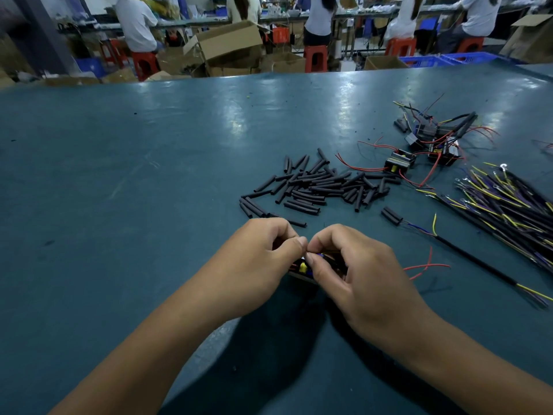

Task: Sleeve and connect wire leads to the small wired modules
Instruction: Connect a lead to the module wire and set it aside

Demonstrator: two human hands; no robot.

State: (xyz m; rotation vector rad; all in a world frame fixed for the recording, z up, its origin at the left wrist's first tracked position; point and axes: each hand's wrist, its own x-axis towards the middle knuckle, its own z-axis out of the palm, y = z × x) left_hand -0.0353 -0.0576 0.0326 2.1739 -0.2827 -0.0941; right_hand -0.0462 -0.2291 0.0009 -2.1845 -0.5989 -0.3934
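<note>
Pinching a small wired module (302, 269) together, left hand (257, 265) and right hand (359, 280) hide any label.

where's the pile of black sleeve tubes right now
In the head view, the pile of black sleeves lies on the green table, just beyond both hands and left of the wired modules.

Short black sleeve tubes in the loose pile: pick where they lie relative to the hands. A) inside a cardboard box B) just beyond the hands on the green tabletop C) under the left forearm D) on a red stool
B: the pile of short black sleeve tubes is spread on the green tabletop, just beyond the left hand and right hand.
</note>
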